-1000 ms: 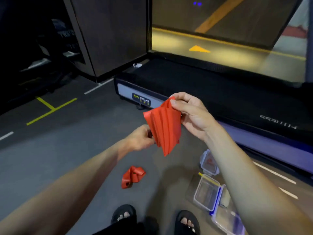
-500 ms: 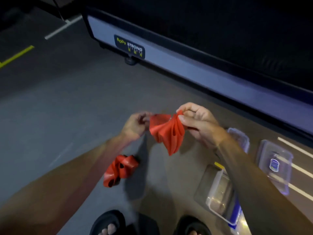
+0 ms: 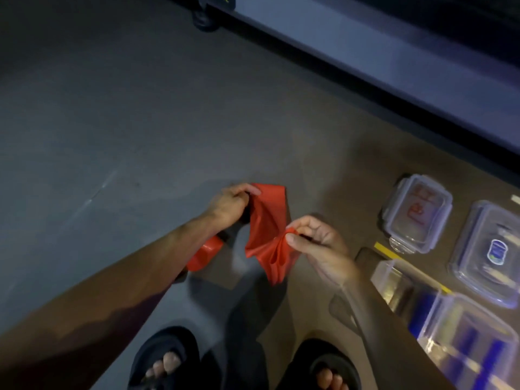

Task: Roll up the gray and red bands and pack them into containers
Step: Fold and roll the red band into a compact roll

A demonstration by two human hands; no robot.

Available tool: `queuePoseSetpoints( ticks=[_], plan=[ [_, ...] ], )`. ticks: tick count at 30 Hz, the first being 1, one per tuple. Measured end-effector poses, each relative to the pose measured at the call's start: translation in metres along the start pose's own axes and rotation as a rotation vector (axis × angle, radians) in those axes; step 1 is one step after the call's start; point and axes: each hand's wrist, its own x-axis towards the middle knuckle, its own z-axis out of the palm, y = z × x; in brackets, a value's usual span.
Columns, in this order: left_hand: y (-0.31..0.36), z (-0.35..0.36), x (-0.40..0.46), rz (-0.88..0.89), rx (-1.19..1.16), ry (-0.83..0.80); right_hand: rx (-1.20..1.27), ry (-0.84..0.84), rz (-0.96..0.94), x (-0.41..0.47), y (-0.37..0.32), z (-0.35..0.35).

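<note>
**Hands on red band, rolling not yet begun**

Left hand grips the upper edge of the red band; right hand pinches its lower bunched edge. The band hangs crumpled above the floor. Containers, at three o'clock, appear unfilled. Second red band, at nine o'clock, loosely rolled, unpacked. No gray band visible. Judged early.
</note>
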Motion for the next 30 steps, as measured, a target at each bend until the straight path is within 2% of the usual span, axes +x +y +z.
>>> queuePoseSetpoints(
  ticks=[2, 4, 6, 8, 9, 11, 14, 17, 19, 22, 26, 29, 30],
  plan=[
    [0.010, -0.003, -0.005, 0.089, 0.215, 0.092, 0.029, 0.000, -0.006, -0.004, 0.000, -0.002],
    [0.019, -0.002, -0.008, 0.312, 0.250, 0.089, 0.047, -0.001, -0.004, -0.007, 0.000, -0.002],
    [0.024, 0.001, -0.009, 0.434, 0.295, -0.119, 0.048, 0.007, -0.007, -0.009, 0.003, -0.003],
    [0.015, 0.000, -0.003, 0.433, 0.489, -0.307, 0.073, 0.027, -0.022, -0.012, 0.007, -0.004],
    [0.008, -0.001, -0.002, 0.447, 0.608, -0.334, 0.093, 0.046, -0.026, -0.014, 0.010, -0.005],
    [-0.007, 0.002, -0.003, 0.512, 0.727, -0.312, 0.136, 0.086, -0.022, -0.016, 0.014, -0.005],
    [-0.018, 0.011, -0.013, 0.519, 0.630, -0.230, 0.190, 0.144, -0.012, -0.019, 0.019, -0.006],
    [-0.026, 0.016, -0.024, 0.652, 0.749, -0.128, 0.231, 0.195, -0.004, -0.019, 0.022, -0.007],
    [-0.028, 0.022, -0.031, 0.710, 0.723, -0.073, 0.260, 0.235, -0.014, -0.018, 0.022, -0.004],
    [-0.022, 0.034, -0.034, 0.606, 0.363, -0.001, 0.312, 0.302, -0.008, -0.017, 0.016, 0.001],
    [-0.027, 0.028, -0.025, 0.296, 0.081, -0.155, 0.316, 0.428, 0.049, -0.003, 0.007, 0.009],
    [-0.014, 0.025, -0.025, 0.062, -0.234, -0.071, 0.240, 0.524, 0.139, 0.026, 0.002, 0.012],
    [-0.011, 0.023, -0.025, -0.008, -0.273, -0.030, 0.217, 0.548, 0.162, 0.038, 0.001, 0.012]
  ],
)
